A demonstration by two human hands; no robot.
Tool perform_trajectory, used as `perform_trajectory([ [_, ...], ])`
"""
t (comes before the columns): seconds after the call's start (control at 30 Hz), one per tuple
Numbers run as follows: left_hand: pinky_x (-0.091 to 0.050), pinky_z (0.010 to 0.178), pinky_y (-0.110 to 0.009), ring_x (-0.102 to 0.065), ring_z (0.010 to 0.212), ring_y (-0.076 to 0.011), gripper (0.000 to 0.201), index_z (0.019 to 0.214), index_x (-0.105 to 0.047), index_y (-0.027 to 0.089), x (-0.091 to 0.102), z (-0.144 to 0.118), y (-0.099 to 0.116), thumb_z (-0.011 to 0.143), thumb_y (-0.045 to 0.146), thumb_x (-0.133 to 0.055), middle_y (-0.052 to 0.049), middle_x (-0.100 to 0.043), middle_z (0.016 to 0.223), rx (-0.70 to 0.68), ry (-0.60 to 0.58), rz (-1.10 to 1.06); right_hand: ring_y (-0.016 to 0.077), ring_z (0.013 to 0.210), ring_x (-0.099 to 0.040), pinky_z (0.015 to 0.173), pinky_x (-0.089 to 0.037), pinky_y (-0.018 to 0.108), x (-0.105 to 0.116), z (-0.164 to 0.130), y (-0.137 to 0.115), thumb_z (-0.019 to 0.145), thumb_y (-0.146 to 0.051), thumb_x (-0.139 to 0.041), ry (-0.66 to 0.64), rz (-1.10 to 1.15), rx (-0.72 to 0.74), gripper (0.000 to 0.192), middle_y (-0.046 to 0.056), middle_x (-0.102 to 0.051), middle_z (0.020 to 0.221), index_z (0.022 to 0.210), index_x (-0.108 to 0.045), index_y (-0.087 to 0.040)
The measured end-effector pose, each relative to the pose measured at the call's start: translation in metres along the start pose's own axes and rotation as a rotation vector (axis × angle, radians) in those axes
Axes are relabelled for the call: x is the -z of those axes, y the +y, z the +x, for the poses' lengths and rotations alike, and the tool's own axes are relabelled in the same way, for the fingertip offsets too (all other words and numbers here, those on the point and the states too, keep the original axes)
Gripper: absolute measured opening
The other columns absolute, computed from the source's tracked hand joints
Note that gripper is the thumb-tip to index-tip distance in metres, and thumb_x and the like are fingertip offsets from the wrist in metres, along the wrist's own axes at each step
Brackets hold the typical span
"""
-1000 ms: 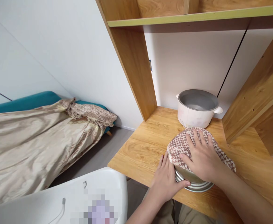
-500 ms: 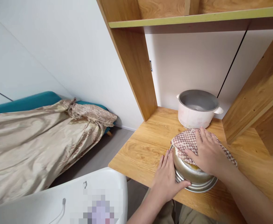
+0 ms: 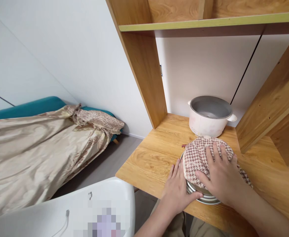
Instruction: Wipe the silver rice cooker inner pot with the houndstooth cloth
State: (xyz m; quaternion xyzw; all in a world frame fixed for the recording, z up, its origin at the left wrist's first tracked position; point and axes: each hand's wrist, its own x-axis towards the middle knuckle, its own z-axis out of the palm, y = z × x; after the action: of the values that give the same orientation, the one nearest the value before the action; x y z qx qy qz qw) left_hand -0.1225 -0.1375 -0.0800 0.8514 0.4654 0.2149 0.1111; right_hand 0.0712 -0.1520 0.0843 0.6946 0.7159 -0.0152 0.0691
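Note:
A metal bowl (image 3: pixel 210 198) with ridged bands stands near the front edge of the wooden desk (image 3: pixel 144 161). Over its top lies a brown-and-cream houndstooth cloth (image 3: pixel 196 158), which hides most of the metal. My right hand (image 3: pixel 223 174) rests on this cloth, palm down with fingers spread. Against the bowl's left side is my left hand (image 3: pixel 177 187), its fingers along the wall and its thumb across the front ridges, holding it. The cloth's far right part trails past my right wrist.
Behind the bowl stands a white pot (image 3: pixel 206 126) with side handles and a grey inside. A shelf (image 3: pixel 208 23) spans above, between wooden uprights. At left are a white chair-like surface (image 3: pixel 114 189) with a cable and a blurred patch, and a draped teal sofa (image 3: pixel 45 107).
The cloth has shifted toward me and now covers the bowl's front surface, which was bare before. A small reddish strip shows at the cloth's left edge. My left hand stays put.

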Motion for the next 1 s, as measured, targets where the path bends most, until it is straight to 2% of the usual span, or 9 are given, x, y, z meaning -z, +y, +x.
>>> perform_trajectory([
  [0.1,-0.03,0.135,-0.07,-0.039,0.166,-0.0469,0.118,0.18,-0.024,0.027,0.001,0.0,0.002,0.089,0.087,-0.07,-0.017,-0.038,0.181,-0.052,0.028,0.045,0.0579,0.169,-0.017,0.126,-0.019,0.089,-0.007,0.002,-0.011,0.102,-0.067,-0.063,0.041,0.02,0.101,0.102,0.03,-0.021,0.183,0.177,-0.031,-0.006],
  [0.2,-0.032,0.135,-0.07,-0.038,0.166,-0.0459,0.113,0.181,-0.018,0.026,-0.002,-0.001,0.003,0.095,0.079,-0.069,-0.017,-0.037,0.182,-0.055,0.048,0.083,0.056,0.17,-0.018,0.129,-0.017,0.086,-0.012,0.005,-0.017,0.102,-0.066,-0.063,0.081,0.066,0.157,0.101,0.028,-0.021,0.183,0.177,-0.03,-0.008],
  [0.37,-0.032,0.134,-0.072,-0.04,0.165,-0.0463,0.119,0.181,-0.016,0.027,-0.005,-0.003,-0.003,0.092,0.086,-0.067,-0.016,-0.036,0.182,-0.064,0.013,0.084,0.0532,0.171,-0.016,0.133,-0.01,0.081,-0.003,0.013,-0.013,0.101,-0.058,-0.064,0.044,0.11,0.19,0.098,0.026,-0.018,0.185,0.178,-0.029,-0.008],
  [0.53,-0.031,0.134,-0.073,-0.037,0.166,-0.0488,0.13,0.181,-0.014,0.022,-0.002,-0.002,-0.003,0.086,0.094,-0.066,-0.022,-0.035,0.181,-0.033,-0.002,0.016,0.0472,0.173,-0.011,0.136,-0.01,0.075,0.011,0.028,0.003,0.107,-0.067,-0.053,-0.007,0.112,0.13,0.097,0.02,-0.017,0.187,0.18,-0.022,-0.013],
  [0.6,-0.031,0.134,-0.073,-0.031,0.168,-0.0504,0.142,0.181,-0.009,0.016,0.0,-0.001,-0.001,0.081,0.098,-0.067,-0.027,-0.031,0.181,0.015,-0.011,-0.014,0.0459,0.172,-0.018,0.136,-0.017,0.071,0.012,0.035,0.013,0.109,-0.066,-0.05,0.022,0.107,0.092,0.092,0.018,-0.023,0.187,0.181,-0.023,-0.015],
  [0.67,-0.029,0.135,-0.073,-0.027,0.17,-0.0512,0.148,0.181,-0.005,0.012,0.002,0.0,0.001,0.079,0.101,-0.066,-0.029,-0.026,0.182,0.056,-0.037,-0.04,0.0454,0.165,-0.036,0.131,-0.032,0.065,0.013,0.042,0.024,0.11,-0.064,-0.049,0.038,0.109,0.048,0.087,0.02,-0.035,0.182,0.179,-0.028,-0.015],
  [0.77,-0.025,0.137,-0.074,-0.023,0.171,-0.0508,0.149,0.181,-0.007,0.011,0.007,0.002,0.005,0.078,0.102,-0.064,-0.028,-0.022,0.184,0.097,-0.099,-0.068,0.0446,0.145,-0.061,0.115,-0.05,0.057,0.013,0.05,0.039,0.111,-0.062,-0.047,0.023,0.121,-0.033,0.075,0.026,-0.061,0.16,0.167,-0.045,-0.012],
  [0.87,-0.022,0.139,-0.073,-0.02,0.172,-0.0498,0.15,0.18,-0.011,0.008,0.01,0.004,0.007,0.077,0.104,-0.063,-0.028,-0.021,0.184,0.135,-0.145,-0.078,0.0407,0.126,-0.074,0.101,-0.056,0.049,0.012,0.055,0.049,0.113,-0.062,-0.044,0.0,0.123,-0.096,0.061,0.024,-0.076,0.135,0.146,-0.061,-0.013],
  [1.0,-0.021,0.139,-0.072,-0.021,0.172,-0.0496,0.149,0.18,-0.011,0.008,0.009,0.003,0.006,0.078,0.104,-0.062,-0.028,-0.021,0.183,0.126,-0.143,-0.065,0.0404,0.107,-0.082,0.089,-0.058,0.046,0.007,0.051,0.051,0.115,-0.059,-0.045,0.029,0.064,-0.165,0.056,0.025,-0.082,0.107,0.128,-0.067,-0.009],
])
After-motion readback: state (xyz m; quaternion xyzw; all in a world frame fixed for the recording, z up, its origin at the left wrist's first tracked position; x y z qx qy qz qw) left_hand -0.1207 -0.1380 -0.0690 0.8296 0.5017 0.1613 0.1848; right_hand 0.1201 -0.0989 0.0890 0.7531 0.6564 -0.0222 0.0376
